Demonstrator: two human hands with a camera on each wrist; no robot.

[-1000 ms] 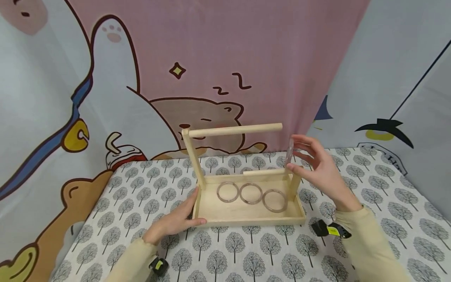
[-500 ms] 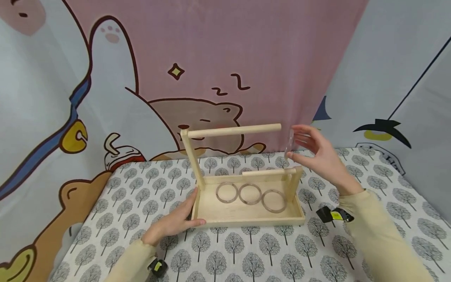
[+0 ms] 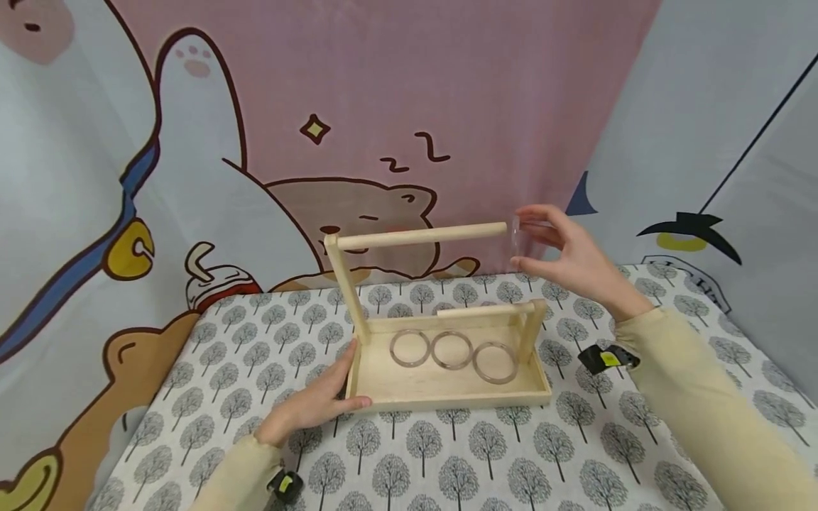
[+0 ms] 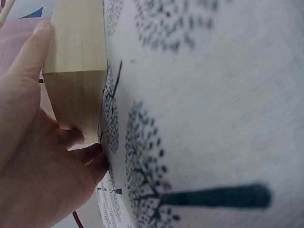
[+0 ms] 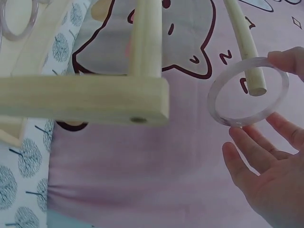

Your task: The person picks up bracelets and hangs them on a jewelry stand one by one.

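Observation:
A wooden bangle stand (image 3: 447,396), with a shallow tray base, a tall left post and a long upper bar (image 3: 422,236), stands on the cloth. At its left front corner my left hand (image 3: 313,406) holds the tray, thumb on the front side and fingers along the left side. My right hand (image 3: 565,257) pinches a translucent bangle (image 5: 213,97) between thumb and fingers, at the free right end of the upper bar. In the right wrist view the bar's end (image 5: 256,88) appears within the bangle's ring. Three more bangles, among them the right one (image 3: 495,382), lie in the tray.
A shorter, lower bar (image 3: 486,311) joins a short post (image 3: 532,330) at the stand's right. Tree-patterned cloth (image 3: 422,454) covers the table. Behind it hangs a pink and white cartoon curtain (image 3: 371,85).
My right hand has risen from beside the short right post to the upper bar's end, carrying the bangle up and slightly left. My left hand stays at the tray's corner.

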